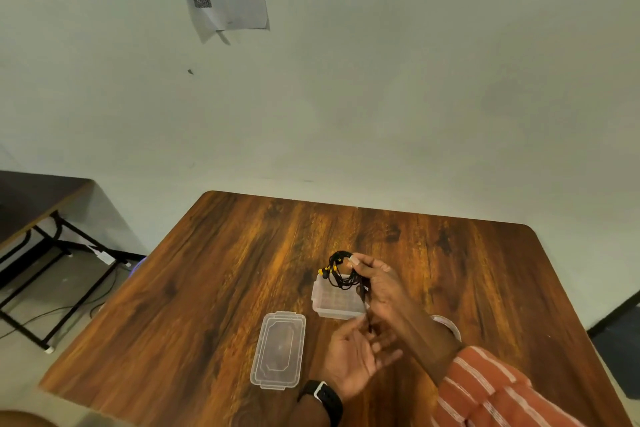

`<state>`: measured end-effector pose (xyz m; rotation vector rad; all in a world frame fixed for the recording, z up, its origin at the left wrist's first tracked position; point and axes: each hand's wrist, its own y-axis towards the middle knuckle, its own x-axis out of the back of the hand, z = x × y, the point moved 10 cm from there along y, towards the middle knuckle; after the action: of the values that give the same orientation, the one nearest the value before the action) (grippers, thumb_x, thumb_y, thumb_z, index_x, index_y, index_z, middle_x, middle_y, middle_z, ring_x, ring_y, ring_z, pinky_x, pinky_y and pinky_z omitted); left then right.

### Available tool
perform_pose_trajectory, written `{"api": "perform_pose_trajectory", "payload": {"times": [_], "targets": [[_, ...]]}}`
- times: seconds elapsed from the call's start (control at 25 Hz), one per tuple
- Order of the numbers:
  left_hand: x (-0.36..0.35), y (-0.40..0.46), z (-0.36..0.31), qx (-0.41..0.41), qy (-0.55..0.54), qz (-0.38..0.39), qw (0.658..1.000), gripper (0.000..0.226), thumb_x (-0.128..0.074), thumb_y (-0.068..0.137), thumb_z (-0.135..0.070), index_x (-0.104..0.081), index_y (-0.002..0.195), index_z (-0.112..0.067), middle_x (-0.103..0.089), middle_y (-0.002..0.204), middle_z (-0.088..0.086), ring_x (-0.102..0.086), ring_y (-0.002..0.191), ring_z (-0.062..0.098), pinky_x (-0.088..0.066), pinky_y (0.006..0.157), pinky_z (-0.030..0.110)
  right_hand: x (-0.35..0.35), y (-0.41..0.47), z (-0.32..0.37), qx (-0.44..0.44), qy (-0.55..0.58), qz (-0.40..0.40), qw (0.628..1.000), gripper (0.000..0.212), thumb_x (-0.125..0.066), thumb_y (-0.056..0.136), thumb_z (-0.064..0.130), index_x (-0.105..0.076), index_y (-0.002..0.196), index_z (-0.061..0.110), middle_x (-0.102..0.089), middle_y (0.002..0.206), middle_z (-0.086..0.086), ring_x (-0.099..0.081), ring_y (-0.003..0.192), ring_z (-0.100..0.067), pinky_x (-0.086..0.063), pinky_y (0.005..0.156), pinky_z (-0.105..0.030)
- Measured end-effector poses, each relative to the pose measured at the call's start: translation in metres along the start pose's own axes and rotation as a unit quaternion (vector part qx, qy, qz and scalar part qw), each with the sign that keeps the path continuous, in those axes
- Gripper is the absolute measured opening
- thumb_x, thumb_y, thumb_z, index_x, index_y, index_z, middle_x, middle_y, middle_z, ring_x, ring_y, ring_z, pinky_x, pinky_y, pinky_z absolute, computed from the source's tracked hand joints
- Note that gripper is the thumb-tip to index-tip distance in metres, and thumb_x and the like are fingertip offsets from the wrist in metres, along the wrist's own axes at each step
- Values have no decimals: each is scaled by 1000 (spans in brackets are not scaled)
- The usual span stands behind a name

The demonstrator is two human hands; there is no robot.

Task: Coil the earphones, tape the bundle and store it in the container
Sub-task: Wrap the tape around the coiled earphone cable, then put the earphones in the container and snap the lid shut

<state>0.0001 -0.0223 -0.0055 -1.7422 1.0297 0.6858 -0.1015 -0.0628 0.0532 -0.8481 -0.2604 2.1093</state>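
Observation:
My right hand (375, 282) pinches a coiled bundle of black earphones (341, 270) with yellow earbuds, holding it just above the far edge of the small clear container (334, 302). A loose cable end hangs down from the bundle toward my left hand (356, 357), which is palm-up with fingers spread below it; whether it touches the cable I cannot tell. The container's clear lid (278, 350) lies flat to the left of my left hand. A roll of clear tape (448, 324) sits behind my right forearm, partly hidden.
The wooden table (225, 270) has rounded far corners and stands against a white wall. A second dark table (31, 204) with black legs stands at the left, with cables on the floor beneath it.

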Motion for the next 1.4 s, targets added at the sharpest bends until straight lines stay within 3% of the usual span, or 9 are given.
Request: {"api": "perform_pose_trajectory", "payload": {"times": [0.12,0.4,0.48,0.64,0.72,0.84,1.0,1.16,1.4], "targets": [[36,8,-42,-60,52,-117,990,19,-54,96,-12,-65,108,-2,-60,82,6,-57,62,13,-58,67,33,1,22,-10,1,-44,-12,999,9,-67,89,0,-71,92,7,-75,75,-7,-68,67,-18,-54,59,-29],[96,29,-142,-181,193,-344,901,22,-57,91,10,-58,110,-1,-69,99,21,-66,79,24,-59,83,41,37,76,-42,-22,-253,-92,963,6,-70,90,8,-74,92,12,-72,74,-1,-59,65,-9,-38,49,-21],[98,41,-158,-186,366,-370,833,23,-61,90,7,-62,110,-2,-71,104,20,-70,85,25,-61,81,39,54,87,-51,-30,-304,-128,943,8,-70,89,5,-73,97,4,-71,84,-10,-60,67,-14,-43,45,-21],[74,72,-168,-176,725,-304,592,24,-58,93,-6,-67,114,-14,-72,111,5,-69,97,17,-59,82,30,62,101,-50,-2,-514,-152,844,7,-72,86,10,-74,92,6,-73,101,-12,-60,81,-15,-47,65,-23],[69,85,-165,-151,799,-274,513,22,-54,94,-13,-62,113,-18,-71,105,2,-69,92,18,-59,77,32,56,102,-49,15,-616,-144,774,11,-70,88,18,-75,96,13,-73,104,-6,-57,83,-12,-42,68,-19],[68,101,-163,-133,860,-229,436,17,-55,94,-16,-55,111,-19,-69,104,2,-67,88,19,-59,75,35,56,106,-56,28,-654,-130,744,23,-65,92,24,-69,113,15,-70,111,-5,-63,91,-13,-54,72,-23],[74,99,-163,-144,868,-192,434,23,-59,94,-30,-62,116,-23,-62,120,-2,-65,95,17,-57,82,32,55,104,-55,61,-706,-79,701,29,-51,97,18,-61,124,17,-65,116,-3,-60,89,-9,-54,71,-22],[91,49,-157,-218,829,-253,449,36,-46,94,-53,-57,120,-30,-52,121,-9,-54,90,5,-51,75,23,64,91,-45,115,-768,-94,623,29,-63,89,18,-67,118,21,-49,133,-3,-50,120,-23,-56,89,-36],[173,-21,-97,4,865,-294,407,64,-46,81,-70,-47,128,-27,-43,138,-2,-44,124,20,-42,104,39,91,70,-58,97,-777,-94,615,27,-50,97,31,-72,111,23,-45,134,-6,-47,122,-25,-52,99,-39]]}}
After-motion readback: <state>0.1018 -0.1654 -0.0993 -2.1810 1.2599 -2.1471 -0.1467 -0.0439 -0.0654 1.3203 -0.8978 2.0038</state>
